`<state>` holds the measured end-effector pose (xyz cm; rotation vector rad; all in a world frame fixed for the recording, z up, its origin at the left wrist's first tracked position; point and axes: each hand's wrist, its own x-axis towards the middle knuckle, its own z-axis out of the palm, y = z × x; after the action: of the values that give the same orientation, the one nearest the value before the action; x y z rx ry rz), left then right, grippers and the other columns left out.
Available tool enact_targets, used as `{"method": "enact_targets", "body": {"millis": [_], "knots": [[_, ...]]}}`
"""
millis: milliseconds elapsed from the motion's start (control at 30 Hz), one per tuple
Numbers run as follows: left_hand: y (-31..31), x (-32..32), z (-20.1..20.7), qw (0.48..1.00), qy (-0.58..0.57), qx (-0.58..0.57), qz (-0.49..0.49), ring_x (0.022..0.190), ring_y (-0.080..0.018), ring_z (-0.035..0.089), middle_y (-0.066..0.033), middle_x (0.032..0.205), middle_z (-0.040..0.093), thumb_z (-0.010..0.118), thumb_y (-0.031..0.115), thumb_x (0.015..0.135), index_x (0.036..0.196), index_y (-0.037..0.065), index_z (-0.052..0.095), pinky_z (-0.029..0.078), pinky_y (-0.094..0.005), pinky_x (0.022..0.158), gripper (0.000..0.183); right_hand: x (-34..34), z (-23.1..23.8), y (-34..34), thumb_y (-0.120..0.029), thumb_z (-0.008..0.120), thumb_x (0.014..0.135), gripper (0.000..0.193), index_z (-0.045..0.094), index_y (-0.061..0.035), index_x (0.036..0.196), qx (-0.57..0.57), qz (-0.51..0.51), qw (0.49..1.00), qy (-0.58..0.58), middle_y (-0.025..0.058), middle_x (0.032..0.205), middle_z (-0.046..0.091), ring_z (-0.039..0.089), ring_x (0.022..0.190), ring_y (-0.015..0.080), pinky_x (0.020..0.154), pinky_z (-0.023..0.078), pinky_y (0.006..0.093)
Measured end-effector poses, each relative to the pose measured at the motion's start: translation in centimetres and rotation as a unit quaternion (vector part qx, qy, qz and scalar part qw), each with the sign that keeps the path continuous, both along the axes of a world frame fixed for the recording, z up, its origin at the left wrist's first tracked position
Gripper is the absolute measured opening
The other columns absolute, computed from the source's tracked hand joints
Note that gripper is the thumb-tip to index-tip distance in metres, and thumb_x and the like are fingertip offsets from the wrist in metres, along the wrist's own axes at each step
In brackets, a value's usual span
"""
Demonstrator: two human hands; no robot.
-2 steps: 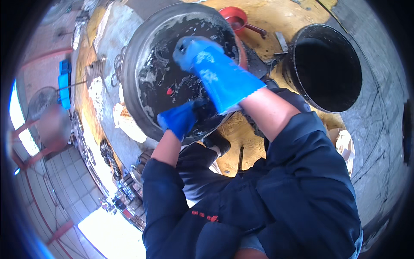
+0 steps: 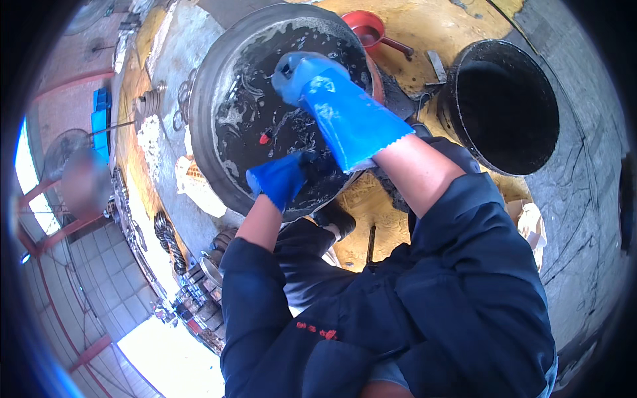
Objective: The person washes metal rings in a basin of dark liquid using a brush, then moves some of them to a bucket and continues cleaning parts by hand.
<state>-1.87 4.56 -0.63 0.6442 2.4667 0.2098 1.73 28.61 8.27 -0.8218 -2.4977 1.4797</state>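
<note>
A wide round tub (image 2: 211,142) with a thick grey rim holds dark liquid with pale foam streaks. Over its middle is my right hand (image 2: 304,76) in a long blue glove, wet and pale with suds. Its fingers look curled round a dark spot; what they hold, if anything, I cannot make out. My left hand (image 2: 282,178), gloved in blue too, reaches down into the tub at its near side. Its fingers are lost in the dark liquid. Between the hands a small red piece (image 2: 265,136) shows at the surface.
A red dipper (image 2: 366,32) with a handle lies beyond the tub's right side. Farther right stands a large black bucket (image 2: 458,113). White bags (image 2: 198,189) rest left of the tub, near metal parts (image 2: 199,292). A blue object (image 2: 100,126) is at the far left.
The whole view has shifted slightly, the tub sitting a little more to the right. Both hands keep nearly the same places in the tub.
</note>
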Motion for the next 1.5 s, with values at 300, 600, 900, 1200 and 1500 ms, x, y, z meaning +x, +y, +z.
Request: {"method": "enact_targets", "body": {"millis": [300,600,900,1200,1500], "knots": [[1.5,1.8,1.8,0.894,-0.312,0.128,0.296,0.085,-0.0305,0.066,-0.0101,0.098,0.068,0.058,0.025,0.085,0.109,0.024,0.065,0.051,-0.0394,0.068,0.025,-0.1,-1.3,0.5,-0.041,0.057,0.084,0.032,0.067,-0.0216,0.107,0.021,-0.006,1.000,-0.004,0.0099,0.105,0.067,0.063,0.100,0.0288,0.089,0.049,0.0392],[2.2,-0.5,-0.7,0.998,-0.040,0.031,0.034,0.085,-0.0299,0.066,-0.0107,0.097,0.068,0.057,0.026,0.086,0.109,0.022,0.065,0.052,-0.0390,0.068,0.024,-0.8,-0.7,-0.7,-0.047,0.060,0.076,0.045,0.066,-0.0154,0.108,-0.004,0.009,1.000,-0.008,0.0082,0.106,0.067,0.062,0.103,0.0273,0.089,0.050,0.0380],[2.4,1.9,2.3,0.929,-0.271,0.135,0.212,0.085,-0.0292,0.066,-0.0116,0.097,0.068,0.057,0.025,0.087,0.108,0.018,0.066,0.052,-0.0384,0.069,0.024,-0.1,-1.4,-0.1,-0.044,0.054,0.085,0.038,0.063,-0.0214,0.113,0.000,0.015,1.000,0.011,0.0080,0.109,0.066,0.062,0.103,0.0265,0.090,0.049,0.0385],[2.8,1.5,0.4,0.931,-0.249,0.132,0.232,0.085,-0.0284,0.066,-0.0125,0.097,0.068,0.056,0.025,0.088,0.107,0.014,0.066,0.052,-0.0379,0.070,0.024,0.1,-1.1,0.5,-0.044,0.055,0.085,0.037,0.064,-0.0219,0.113,0.020,0.009,1.000,0.001,0.0078,0.108,0.066,0.062,0.102,0.0272,0.091,0.048,0.0389],[5.7,1.8,3.8,0.963,0.096,-0.157,-0.195,0.082,-0.0218,0.066,-0.0111,0.093,0.068,0.056,0.024,0.089,0.104,0.003,0.066,0.052,-0.0345,0.072,0.028,0.2,-1.9,0.7,-0.044,0.055,0.085,0.036,0.064,-0.0218,0.111,0.009,0.010,1.000,0.003,0.0073,0.108,0.066,0.062,0.103,0.0268,0.091,0.048,0.0376]]}}
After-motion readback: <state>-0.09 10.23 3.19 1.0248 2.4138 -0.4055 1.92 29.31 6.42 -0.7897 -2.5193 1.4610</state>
